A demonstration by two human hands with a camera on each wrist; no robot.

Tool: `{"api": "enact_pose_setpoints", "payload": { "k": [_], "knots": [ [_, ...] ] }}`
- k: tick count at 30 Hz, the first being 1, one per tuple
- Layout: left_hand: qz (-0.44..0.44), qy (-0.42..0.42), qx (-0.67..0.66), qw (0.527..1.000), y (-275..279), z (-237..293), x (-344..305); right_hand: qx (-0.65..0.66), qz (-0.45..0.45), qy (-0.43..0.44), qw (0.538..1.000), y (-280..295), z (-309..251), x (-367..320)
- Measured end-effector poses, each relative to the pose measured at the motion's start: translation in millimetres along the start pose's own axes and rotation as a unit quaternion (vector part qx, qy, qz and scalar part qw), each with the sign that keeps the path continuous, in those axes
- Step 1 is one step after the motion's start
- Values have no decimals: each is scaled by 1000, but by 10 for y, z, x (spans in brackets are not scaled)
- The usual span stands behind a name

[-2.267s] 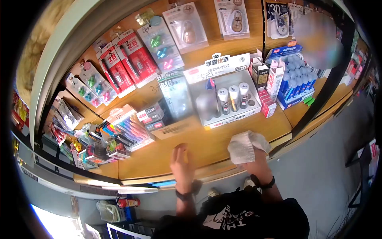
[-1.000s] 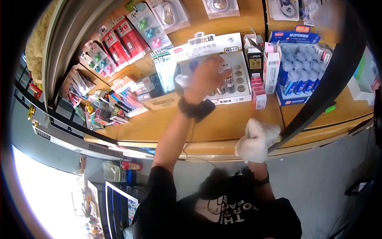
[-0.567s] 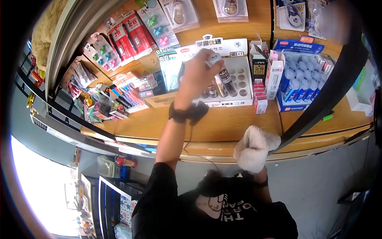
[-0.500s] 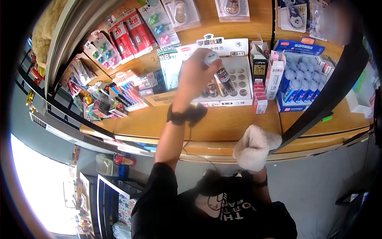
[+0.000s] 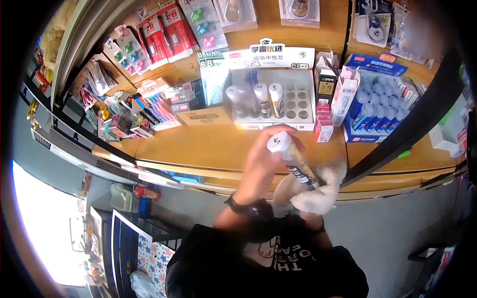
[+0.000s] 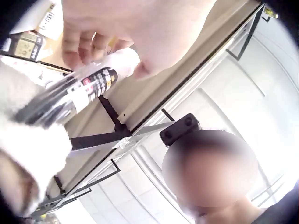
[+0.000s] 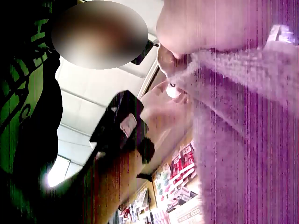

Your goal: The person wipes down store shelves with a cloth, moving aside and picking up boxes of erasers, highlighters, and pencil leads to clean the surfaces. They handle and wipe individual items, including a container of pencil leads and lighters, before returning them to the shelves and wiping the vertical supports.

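My left hand [image 5: 264, 161] grips a white-capped tube [image 5: 297, 166] near its cap, which is marked 5. The tube is tilted, its dark lower end against the pale cloth [image 5: 318, 191]. That cloth covers most of my right hand, held around the tube's lower end. In the left wrist view the fingers of my left hand [image 6: 135, 28] hold the white cap end of the tube [image 6: 81, 91], and the cloth [image 6: 37, 144] touches the other end. The right wrist view shows the cloth [image 7: 243, 121] up close and my left hand [image 7: 163, 112] beyond it.
Behind, the white display box [image 5: 273, 126] holds several capped tubes beside round holes. To its right stand small cartons [image 5: 344, 97] and a blue box [image 5: 370, 133] of blue tubes. Pens [image 5: 154, 111] stand at the left. A black post [image 5: 392, 149] rises at the right.
My left hand has come down from the display box toward the shelf's front edge with a tube. The tube's lower end now meets the cloth at my right hand.
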State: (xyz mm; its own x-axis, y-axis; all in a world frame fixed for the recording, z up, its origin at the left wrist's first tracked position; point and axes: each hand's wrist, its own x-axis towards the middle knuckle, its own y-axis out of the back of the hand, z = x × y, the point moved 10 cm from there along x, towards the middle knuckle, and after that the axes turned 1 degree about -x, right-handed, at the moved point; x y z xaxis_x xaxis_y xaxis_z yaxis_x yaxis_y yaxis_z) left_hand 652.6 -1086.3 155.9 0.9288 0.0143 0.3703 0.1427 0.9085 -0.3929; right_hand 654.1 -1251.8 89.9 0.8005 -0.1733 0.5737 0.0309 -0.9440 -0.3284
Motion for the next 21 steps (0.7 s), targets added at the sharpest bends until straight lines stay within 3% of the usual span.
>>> {"api": "enact_pose_setpoints", "payload": {
  "k": [3,7,11,15,17,20,21],
  "knots": [
    [46,-55,-109,991,-89,-13,-90,-183,-28,98,978,-182,-399,32],
    [-8,-77,-193,978,-153,-89,-142,-159,-87,107,978,-242,-368,-62],
    [-2,-98,-211,972,-151,-130,-205,-265,-173,146,937,-401,-620,92],
    [44,-80,-267,959,-118,-205,-274,-326,-151,167,918,-411,-679,-21],
    [47,-70,-277,957,-108,-223,-298,-386,-177,169,890,-429,-681,-62],
    [39,-61,-297,952,-124,-197,-319,-489,-124,202,839,-442,-779,-129],
    [36,-59,-305,950,-139,-179,-331,-498,-136,176,838,-446,-740,-149]
  ]
}}
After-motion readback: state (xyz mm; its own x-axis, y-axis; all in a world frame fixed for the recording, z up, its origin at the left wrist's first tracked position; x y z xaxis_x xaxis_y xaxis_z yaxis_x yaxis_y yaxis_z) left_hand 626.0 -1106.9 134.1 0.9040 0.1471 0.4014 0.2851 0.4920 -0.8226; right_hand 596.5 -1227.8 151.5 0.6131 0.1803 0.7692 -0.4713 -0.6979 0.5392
